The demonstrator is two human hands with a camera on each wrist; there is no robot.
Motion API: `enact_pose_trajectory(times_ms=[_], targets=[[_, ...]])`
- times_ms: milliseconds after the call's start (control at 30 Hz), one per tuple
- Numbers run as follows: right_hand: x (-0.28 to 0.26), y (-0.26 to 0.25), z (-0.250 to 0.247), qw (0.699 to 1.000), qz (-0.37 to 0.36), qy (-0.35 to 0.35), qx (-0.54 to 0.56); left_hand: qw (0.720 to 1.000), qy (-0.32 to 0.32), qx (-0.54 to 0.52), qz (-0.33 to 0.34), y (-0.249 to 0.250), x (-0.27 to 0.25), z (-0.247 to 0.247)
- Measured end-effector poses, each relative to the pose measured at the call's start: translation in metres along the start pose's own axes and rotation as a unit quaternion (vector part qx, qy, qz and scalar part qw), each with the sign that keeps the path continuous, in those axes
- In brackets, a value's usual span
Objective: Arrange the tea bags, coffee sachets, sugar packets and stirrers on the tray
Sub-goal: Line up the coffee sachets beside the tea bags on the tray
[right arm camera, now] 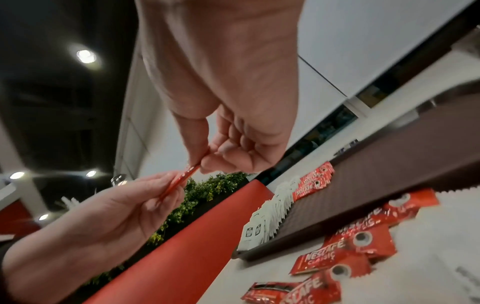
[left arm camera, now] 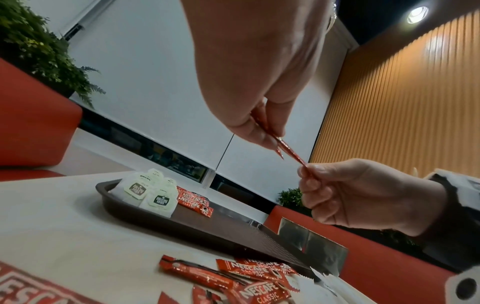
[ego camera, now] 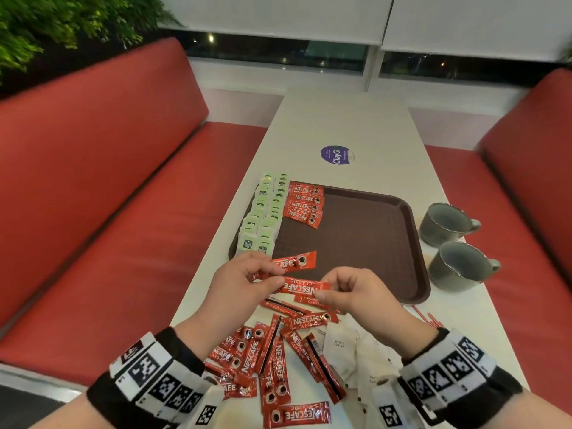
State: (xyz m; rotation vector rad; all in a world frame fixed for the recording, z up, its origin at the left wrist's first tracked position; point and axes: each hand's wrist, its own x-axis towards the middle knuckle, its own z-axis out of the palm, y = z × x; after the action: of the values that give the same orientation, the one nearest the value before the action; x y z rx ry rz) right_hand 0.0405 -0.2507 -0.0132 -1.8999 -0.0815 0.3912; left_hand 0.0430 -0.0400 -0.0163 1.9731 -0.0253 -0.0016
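Above the tray's near edge, my left hand (ego camera: 275,274) pinches a red Nescafe sachet (ego camera: 298,261) and the left end of a second sachet (ego camera: 301,287). My right hand (ego camera: 325,289) pinches that second sachet's right end. The left wrist view shows both sachets edge-on (left arm camera: 285,148) between the two hands. The brown tray (ego camera: 365,243) carries two rows of green tea bags (ego camera: 266,215) along its left side and a short row of coffee sachets (ego camera: 305,204) beside them. Loose sachets (ego camera: 272,351) and white sugar packets (ego camera: 340,345) lie on the table below my hands. Red-and-white stirrers (ego camera: 430,318) lie near the tray's front right corner.
Two grey cups (ego camera: 445,224) (ego camera: 461,266) stand right of the tray. A purple round sticker (ego camera: 336,154) lies on the white table (ego camera: 340,119) beyond it. Red bench seats (ego camera: 108,196) flank the narrow table on both sides.
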Motion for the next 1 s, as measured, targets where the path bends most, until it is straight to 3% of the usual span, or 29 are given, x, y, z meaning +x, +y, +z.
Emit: enact_pose_trajectory(times_ms=[200,367,433,533,667,767,867,1000], targets=[[0.028,-0.014,0.001,0.995,-0.045,0.055,0.064,0.990,-0.097,0.097,-0.030,0.001,0.011,0.008],[0.046,-0.010,0.018,0.995,-0.043,0.048,0.081,0.995,-0.014,-0.074,-0.071,0.001,0.027,0.015],[0.052,-0.005,0.023,0.996,-0.035,0.040,0.069,0.993,0.011,-0.085,-0.078,-0.004,0.035,0.017],[0.061,-0.004,0.027,0.996,-0.032,0.027,0.075,0.993,0.027,-0.080,-0.080,-0.013,0.044,0.018],[0.077,-0.005,0.032,0.996,-0.036,0.029,0.073,0.973,0.032,-0.184,-0.136,-0.023,0.055,0.020],[0.088,-0.008,0.035,0.996,-0.027,0.030,0.079,0.966,0.028,-0.207,-0.150,-0.026,0.063,0.019],[0.106,-0.013,0.026,0.999,-0.033,0.039,0.015,0.967,0.043,-0.199,-0.156,-0.029,0.072,0.014],[0.147,-0.016,-0.013,0.987,-0.030,0.119,-0.099,0.963,0.072,-0.193,-0.172,-0.045,0.076,0.001]])
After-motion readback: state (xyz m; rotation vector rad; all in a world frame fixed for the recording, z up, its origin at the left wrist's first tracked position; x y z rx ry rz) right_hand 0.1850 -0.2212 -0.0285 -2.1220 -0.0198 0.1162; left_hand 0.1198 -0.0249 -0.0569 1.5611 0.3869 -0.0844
